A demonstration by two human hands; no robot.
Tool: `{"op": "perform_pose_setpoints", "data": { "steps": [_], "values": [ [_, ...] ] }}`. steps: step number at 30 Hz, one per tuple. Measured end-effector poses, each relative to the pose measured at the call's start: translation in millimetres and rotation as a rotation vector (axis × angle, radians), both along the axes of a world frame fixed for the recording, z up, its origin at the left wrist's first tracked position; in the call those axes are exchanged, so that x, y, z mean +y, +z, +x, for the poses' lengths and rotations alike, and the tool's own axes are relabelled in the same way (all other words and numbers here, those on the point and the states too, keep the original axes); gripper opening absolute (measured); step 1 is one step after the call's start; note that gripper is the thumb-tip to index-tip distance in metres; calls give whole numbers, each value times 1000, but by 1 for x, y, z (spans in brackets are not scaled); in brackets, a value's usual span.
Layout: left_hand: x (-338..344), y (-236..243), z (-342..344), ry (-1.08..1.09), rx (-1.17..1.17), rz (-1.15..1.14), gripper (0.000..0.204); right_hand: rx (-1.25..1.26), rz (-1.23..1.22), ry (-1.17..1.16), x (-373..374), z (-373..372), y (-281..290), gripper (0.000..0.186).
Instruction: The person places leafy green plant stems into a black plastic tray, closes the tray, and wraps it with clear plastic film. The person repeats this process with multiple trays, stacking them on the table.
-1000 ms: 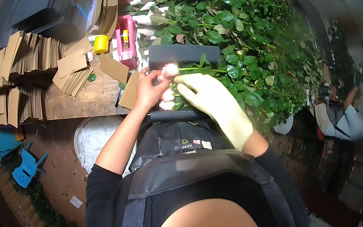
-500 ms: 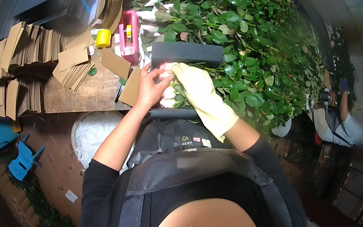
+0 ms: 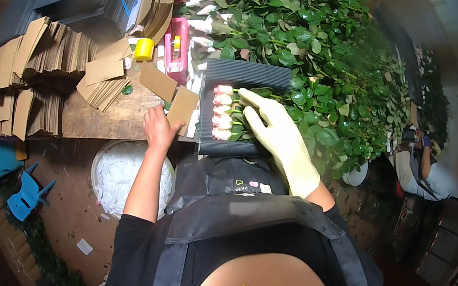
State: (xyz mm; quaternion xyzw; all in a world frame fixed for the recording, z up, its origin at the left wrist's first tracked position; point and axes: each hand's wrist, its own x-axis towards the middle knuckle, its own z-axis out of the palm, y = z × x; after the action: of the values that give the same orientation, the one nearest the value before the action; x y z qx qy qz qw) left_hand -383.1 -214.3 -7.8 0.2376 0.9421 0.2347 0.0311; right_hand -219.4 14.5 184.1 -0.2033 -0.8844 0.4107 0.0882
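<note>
My bare left hand (image 3: pixel 159 128) is at the table's front edge. Its fingers are bent over the edge and its thumb is apart, beside a small brown cardboard piece (image 3: pixel 183 107); whether it touches the piece is unclear. A pale yellow glove covers my right hand (image 3: pixel 275 125), which rests over green stems with fingers stretched and apart. Just left of the glove, several pink-and-white roses (image 3: pixel 223 111) lie in a row, heads to the left. Under them is a dark grey corrugated sheet (image 3: pixel 247 73), its far and near sides raised around the bunch.
A pink tape dispenser (image 3: pixel 178 54) and a yellow tape roll (image 3: pixel 144 49) stand beyond my left hand. Cardboard stacks (image 3: pixel 12 61) fill the table's left. Leafy stems (image 3: pixel 308 37) are heaped at right. Below stands a white tub (image 3: pixel 130 175) of scraps. Another person (image 3: pixel 424 173) is at far right.
My left hand has left the rose heads and moved left to the table edge by the cardboard. My right hand has drawn back from the blooms onto the stems, its fingers spreading.
</note>
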Motion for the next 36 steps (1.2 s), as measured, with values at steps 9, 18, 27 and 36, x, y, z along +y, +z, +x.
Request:
{"op": "perform_pose_setpoints", "data": {
  "steps": [9, 18, 27, 36],
  "values": [
    [-5, 72, 3, 58, -382, 633, 23, -170, -418, -139, -13, 14, 31, 38],
    [37, 137, 55, -146, -613, 690, 15, -345, -848, -55, 41, 3, -12, 32],
    [92, 139, 2, -899, -263, 174, 87, -541, -569, 15, 39, -22, -54, 32],
    [129, 145, 8, -855, -381, -427, 105, -970, -460, 99, 36, 53, 34, 45]
  ]
}}
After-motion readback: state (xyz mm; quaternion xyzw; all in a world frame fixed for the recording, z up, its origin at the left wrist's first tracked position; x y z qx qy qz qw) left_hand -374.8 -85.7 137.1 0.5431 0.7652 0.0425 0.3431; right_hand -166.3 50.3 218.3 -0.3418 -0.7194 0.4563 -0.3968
